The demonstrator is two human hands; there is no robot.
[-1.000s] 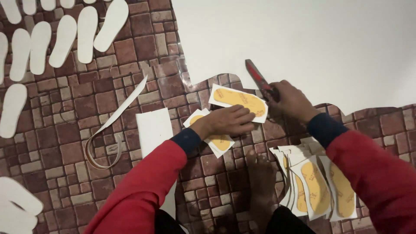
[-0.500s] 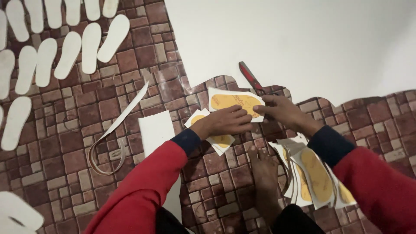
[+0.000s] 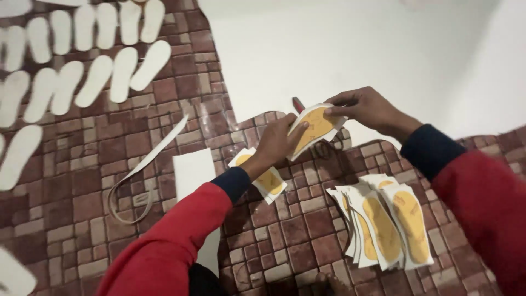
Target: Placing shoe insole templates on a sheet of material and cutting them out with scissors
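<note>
Both my hands hold one white paper piece printed with a yellow insole shape, lifted just above the floor. My left hand grips its lower left edge; my right hand pinches its upper right end. Red-handled scissors lie on the floor just behind the piece, mostly hidden by it. Another printed insole piece lies flat under my left wrist. A fanned stack of several printed insole pieces rests on the floor to the right, below my right forearm.
The floor has a brown brick-pattern covering. A large white sheet spreads across the top right. Several white cut-out insoles lie in rows at the upper left. A curled paper strip and a white rectangle lie at left centre.
My right hand has let go of the scissors, which now lie on the floor. Both hands have lifted the printed insole piece off the floor.
</note>
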